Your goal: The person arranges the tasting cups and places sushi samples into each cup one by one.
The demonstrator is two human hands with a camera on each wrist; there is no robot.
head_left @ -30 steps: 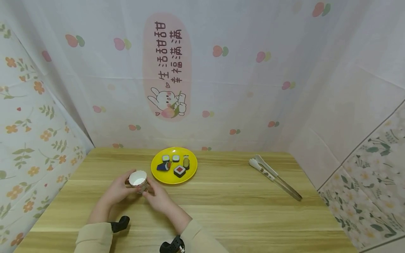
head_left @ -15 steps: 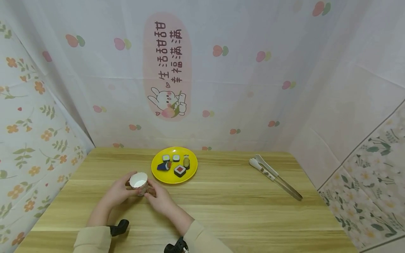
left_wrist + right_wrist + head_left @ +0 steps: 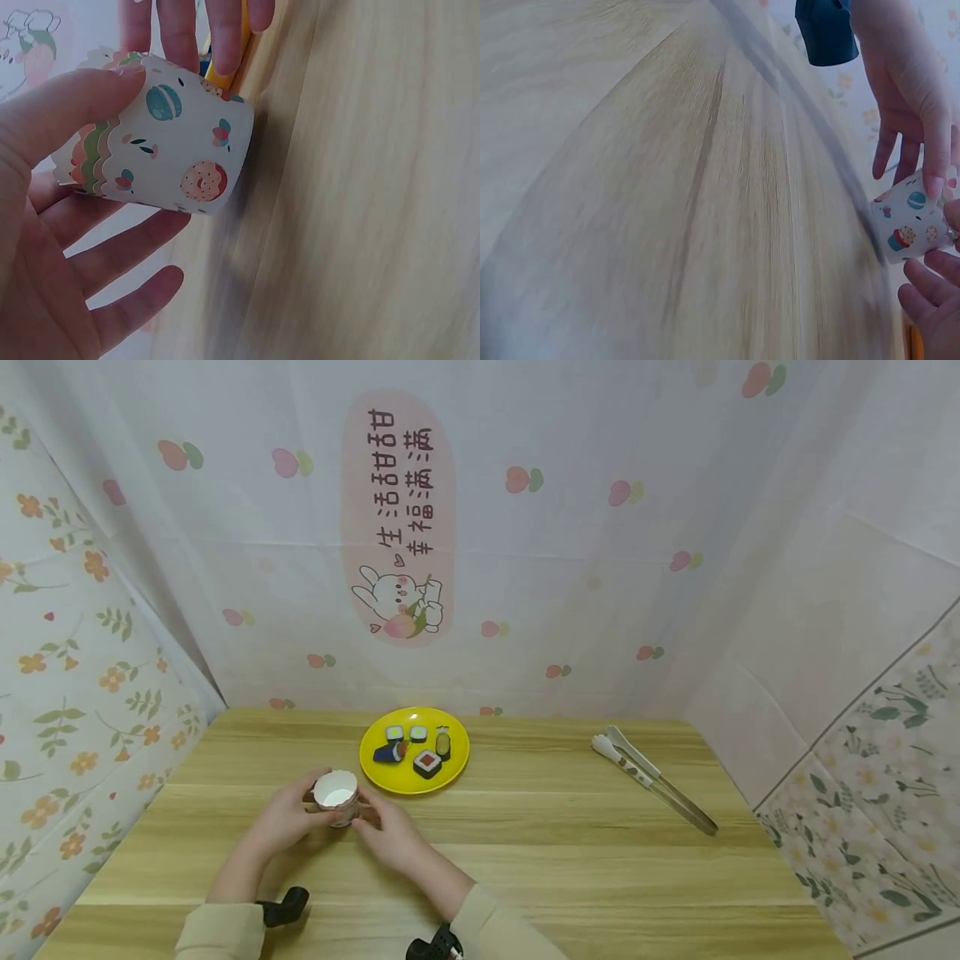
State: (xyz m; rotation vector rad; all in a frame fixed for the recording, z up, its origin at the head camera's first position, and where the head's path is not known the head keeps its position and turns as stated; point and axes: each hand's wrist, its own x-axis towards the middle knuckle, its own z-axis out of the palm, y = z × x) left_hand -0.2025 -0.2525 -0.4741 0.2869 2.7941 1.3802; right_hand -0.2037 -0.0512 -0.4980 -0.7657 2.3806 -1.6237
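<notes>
"Where's the white, scalloped, patterned paper cup (image 3: pixel 169 142)?"

"Over the pale wooden table (image 3: pixel 540 868), near the glossy yellow plate (image 3: pixel 399 778)."

"And the fingers?"

"Bare left hand (image 3: pixel 288 817) pinching it, lower fingers spread; bare right hand (image 3: pixel 392 835) pinching its opposite side."

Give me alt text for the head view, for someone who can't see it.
A person's left hand and right hand hold a paper cup between them at a wooden table. Behind the cup sits a yellow plate of sushi pieces, with tongs lying farther right.
</notes>
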